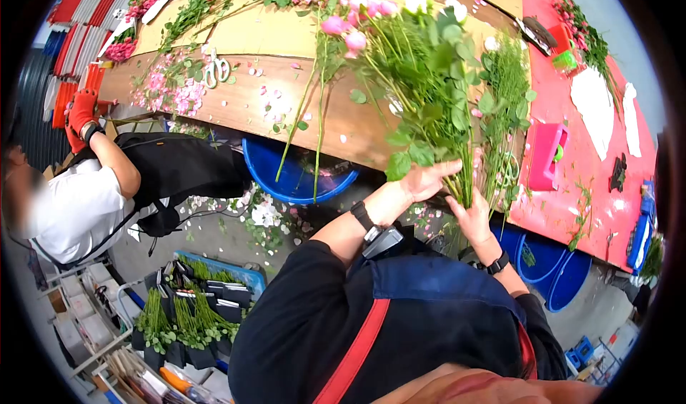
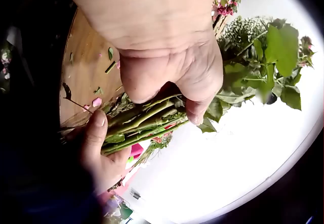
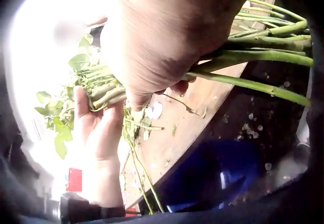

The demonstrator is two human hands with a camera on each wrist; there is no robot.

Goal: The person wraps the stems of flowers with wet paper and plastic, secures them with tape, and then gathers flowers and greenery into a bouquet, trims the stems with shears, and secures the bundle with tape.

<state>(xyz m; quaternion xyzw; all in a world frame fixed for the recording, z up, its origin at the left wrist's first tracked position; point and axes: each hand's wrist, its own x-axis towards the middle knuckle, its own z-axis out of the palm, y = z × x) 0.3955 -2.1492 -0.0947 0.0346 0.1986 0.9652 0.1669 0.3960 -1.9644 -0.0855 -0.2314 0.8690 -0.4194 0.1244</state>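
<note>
A bunch of flowers with green stems [image 1: 464, 182] and leafy tops lies over the table edge, its pink and white heads [image 1: 371, 7] pointing away. My left hand [image 1: 427, 181] curls round the stems just below the leaves. Lower on the same stems, my right hand [image 1: 473, 217] grips them near the cut ends. In the left wrist view the stems [image 2: 147, 120] run between the left hand [image 2: 172, 67] and the right hand [image 2: 104, 153]. The right wrist view shows thick stems [image 3: 263, 57] passing out beneath the right hand [image 3: 157, 47].
White-handled scissors [image 1: 216, 70] and loose petals lie on the wooden table [image 1: 250, 125]. Two loose stems [image 1: 319, 140] overhang a blue tub [image 1: 257, 168]. A pink container [image 1: 547, 157] stands on the red table [image 1: 607, 211]. Another person [image 1: 78, 204] in red gloves is at the left.
</note>
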